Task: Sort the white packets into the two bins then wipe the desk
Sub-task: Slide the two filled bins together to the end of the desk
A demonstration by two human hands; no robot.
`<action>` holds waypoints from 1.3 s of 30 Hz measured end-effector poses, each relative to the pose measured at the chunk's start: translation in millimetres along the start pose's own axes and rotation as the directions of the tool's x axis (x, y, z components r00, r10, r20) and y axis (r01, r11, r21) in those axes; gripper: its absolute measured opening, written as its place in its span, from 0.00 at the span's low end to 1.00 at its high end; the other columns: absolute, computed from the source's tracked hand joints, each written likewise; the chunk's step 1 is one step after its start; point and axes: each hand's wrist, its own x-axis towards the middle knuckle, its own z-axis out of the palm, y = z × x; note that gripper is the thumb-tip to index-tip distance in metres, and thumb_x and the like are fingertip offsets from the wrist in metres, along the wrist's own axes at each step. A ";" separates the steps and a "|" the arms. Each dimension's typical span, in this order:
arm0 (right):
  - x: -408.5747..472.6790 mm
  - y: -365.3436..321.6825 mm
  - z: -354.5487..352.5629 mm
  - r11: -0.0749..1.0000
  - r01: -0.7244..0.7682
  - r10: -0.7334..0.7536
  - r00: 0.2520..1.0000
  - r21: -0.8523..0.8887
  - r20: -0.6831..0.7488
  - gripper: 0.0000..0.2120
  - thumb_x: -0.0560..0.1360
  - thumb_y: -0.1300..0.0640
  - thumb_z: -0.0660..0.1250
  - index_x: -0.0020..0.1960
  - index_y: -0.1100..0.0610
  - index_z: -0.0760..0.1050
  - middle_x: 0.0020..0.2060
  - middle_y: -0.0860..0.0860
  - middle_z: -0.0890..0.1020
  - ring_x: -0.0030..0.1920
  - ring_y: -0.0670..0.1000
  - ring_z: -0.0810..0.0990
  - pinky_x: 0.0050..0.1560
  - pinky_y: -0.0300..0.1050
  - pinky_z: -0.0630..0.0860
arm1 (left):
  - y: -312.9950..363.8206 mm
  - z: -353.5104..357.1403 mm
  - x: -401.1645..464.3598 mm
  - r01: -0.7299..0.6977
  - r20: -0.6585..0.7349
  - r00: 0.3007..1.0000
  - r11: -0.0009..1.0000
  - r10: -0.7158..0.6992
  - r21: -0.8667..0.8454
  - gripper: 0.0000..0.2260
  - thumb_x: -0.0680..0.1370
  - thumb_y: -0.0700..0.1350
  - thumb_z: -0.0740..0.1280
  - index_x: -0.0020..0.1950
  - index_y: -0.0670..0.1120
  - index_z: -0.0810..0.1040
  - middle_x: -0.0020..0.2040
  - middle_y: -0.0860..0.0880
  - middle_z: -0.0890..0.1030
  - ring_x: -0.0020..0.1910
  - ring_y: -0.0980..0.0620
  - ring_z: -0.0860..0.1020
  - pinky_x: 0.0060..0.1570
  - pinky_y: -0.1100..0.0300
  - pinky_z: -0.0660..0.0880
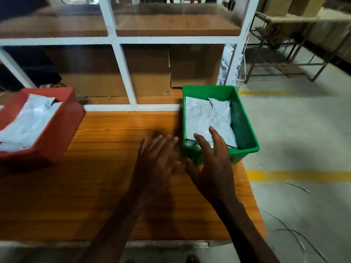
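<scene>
Two white packets (pixel 209 118) lie in the green bin (pixel 245 130) at right of centre; more fill the red bin (pixel 62 126) at left. Both hands, left (pixel 155 160) and right (pixel 214 164), hover with spread, empty fingers over the wooden surface (pixel 106 168).

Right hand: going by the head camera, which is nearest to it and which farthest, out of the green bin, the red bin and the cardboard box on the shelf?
From the right hand:
1. Green bin, right under its fingertips, desk's right side.
2. Cardboard box, behind the green bin on the shelf.
3. Red bin, far across at the desk's left edge.
</scene>
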 end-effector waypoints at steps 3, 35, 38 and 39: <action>0.7 -34.3 33.7 0.998 0.047 -0.050 0.997 0.045 0.056 0.33 0.71 0.43 0.71 0.72 0.52 0.70 0.77 0.60 0.64 0.74 0.61 0.65 0.71 0.57 0.69 | -41.0 -28.8 -19.7 0.044 -0.003 0.999 0.999 -0.044 0.017 0.32 0.73 0.57 0.71 0.75 0.51 0.66 0.73 0.49 0.71 0.73 0.47 0.67 0.72 0.40 0.59; 40.4 -359.5 363.9 0.908 0.404 -0.357 0.885 -0.112 0.300 0.07 0.75 0.55 0.67 0.52 0.55 0.77 0.46 0.54 0.84 0.52 0.61 0.79 0.51 0.56 0.74 | -471.8 -223.8 -148.3 0.305 0.221 0.917 0.941 -0.332 0.145 0.23 0.69 0.32 0.70 0.62 0.48 0.78 0.58 0.43 0.81 0.60 0.39 0.75 0.55 0.43 0.77; 38.9 -353.4 351.7 0.910 0.399 -0.349 0.885 -0.115 0.308 0.07 0.73 0.56 0.67 0.51 0.53 0.78 0.44 0.53 0.84 0.49 0.60 0.80 0.48 0.54 0.74 | -459.7 -216.9 -146.5 0.275 0.153 0.942 0.949 -0.298 0.154 0.20 0.69 0.29 0.70 0.59 0.44 0.80 0.53 0.41 0.83 0.55 0.37 0.78 0.51 0.45 0.78; 37.7 -349.4 345.2 0.911 0.396 -0.346 0.886 -0.114 0.308 0.07 0.73 0.56 0.67 0.51 0.53 0.78 0.44 0.53 0.84 0.49 0.60 0.80 0.48 0.54 0.75 | -452.2 -215.7 -145.7 0.271 0.133 0.947 0.950 -0.292 0.156 0.20 0.68 0.29 0.70 0.58 0.43 0.81 0.52 0.40 0.83 0.54 0.37 0.79 0.49 0.45 0.78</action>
